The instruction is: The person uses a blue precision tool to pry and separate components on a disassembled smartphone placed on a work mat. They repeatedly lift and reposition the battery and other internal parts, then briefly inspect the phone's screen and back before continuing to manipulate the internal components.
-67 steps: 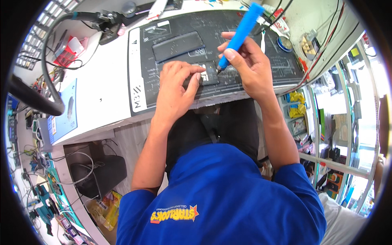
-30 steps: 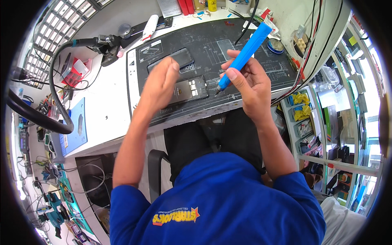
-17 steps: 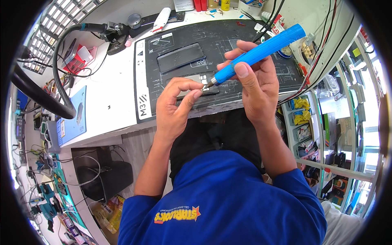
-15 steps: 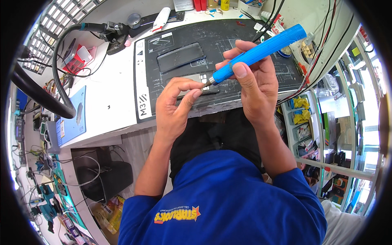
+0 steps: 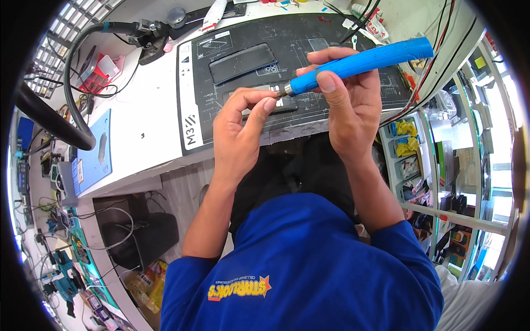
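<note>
A blue-handled screwdriver [image 5: 359, 67] slants over the front of the black work mat [image 5: 204, 107], its metal tip pointing left. My right hand [image 5: 353, 105] is closed around the handle near the tip end, with the thumb along its near side. The thumb and forefinger of my left hand [image 5: 243, 118] pinch the tip; anything smaller between them is hidden. Just beyond the left fingers lies a phone body [image 5: 286, 103] with bare inner parts, partly covered by that hand. Farther back on the mat rests a flat dark phone panel [image 5: 243, 63].
To the left, a black flexible arm [image 5: 69, 124] curves over the white desk [image 5: 146, 110]. A blue pad [image 5: 96, 151] lies at its left edge. Dark cables [image 5: 425, 94] hang at the right, beside shelves [image 5: 452, 160] of parts. A white tool [image 5: 214, 15] lies at the back.
The screwdriver has tipped nearer to level, its back end swinging right and down. My left fingers stay pinched at its tip. The whole view has shifted slightly.
</note>
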Available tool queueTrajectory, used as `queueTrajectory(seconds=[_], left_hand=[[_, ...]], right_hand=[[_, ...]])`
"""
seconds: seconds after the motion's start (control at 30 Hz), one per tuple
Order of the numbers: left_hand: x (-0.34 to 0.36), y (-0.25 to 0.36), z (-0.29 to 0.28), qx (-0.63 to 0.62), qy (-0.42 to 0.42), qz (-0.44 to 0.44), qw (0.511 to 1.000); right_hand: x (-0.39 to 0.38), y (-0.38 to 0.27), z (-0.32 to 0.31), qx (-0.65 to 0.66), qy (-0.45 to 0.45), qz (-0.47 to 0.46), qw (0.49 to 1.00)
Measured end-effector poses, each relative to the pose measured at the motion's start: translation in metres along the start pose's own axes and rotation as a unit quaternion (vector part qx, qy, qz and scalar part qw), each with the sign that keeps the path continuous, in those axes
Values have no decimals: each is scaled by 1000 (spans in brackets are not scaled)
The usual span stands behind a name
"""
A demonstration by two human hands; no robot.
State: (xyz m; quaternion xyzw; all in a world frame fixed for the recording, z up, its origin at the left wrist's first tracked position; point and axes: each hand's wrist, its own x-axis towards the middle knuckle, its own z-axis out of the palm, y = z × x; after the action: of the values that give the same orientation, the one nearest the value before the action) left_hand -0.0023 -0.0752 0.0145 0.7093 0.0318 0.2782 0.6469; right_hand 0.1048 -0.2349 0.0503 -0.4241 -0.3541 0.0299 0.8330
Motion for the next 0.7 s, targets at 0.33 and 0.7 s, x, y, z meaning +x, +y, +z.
queueTrajectory(seconds=[0.33,0.7], left_hand=[[12,-11,-5,224,-43,75,971],[7,-17,-4,290,31,154,944]], right_hand=[[10,-1,-13,-94,17,130,987],[0,18,-10,-15,73,124,990]])
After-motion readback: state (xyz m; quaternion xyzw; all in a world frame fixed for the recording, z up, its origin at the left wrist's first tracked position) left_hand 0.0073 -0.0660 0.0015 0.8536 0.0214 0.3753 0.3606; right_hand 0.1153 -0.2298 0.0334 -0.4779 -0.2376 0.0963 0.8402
